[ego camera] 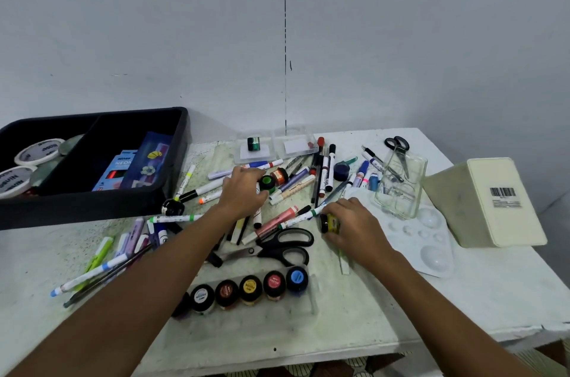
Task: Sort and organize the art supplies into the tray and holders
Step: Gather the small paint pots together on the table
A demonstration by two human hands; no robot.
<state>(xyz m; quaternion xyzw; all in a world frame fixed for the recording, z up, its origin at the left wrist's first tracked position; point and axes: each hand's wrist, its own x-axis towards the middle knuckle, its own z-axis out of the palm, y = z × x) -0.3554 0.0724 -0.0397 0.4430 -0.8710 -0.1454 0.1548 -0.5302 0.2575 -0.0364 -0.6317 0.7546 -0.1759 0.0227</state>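
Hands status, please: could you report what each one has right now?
Left hand grips green-lidded jar. Right hand grips yellow jar. Markers, scissors crowd between.

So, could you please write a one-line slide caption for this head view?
Left hand grips a green-capped paint pot, right hand a yellow paint pot, amid scattered markers.

Two bare forearms, left hand (243, 191) & right hand (354, 222), no sleeves, apparently no rings/watch.

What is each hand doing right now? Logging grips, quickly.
Left hand: fingers curled round a green-lidded paint jar.
Right hand: gripping a yellow-labelled paint jar.
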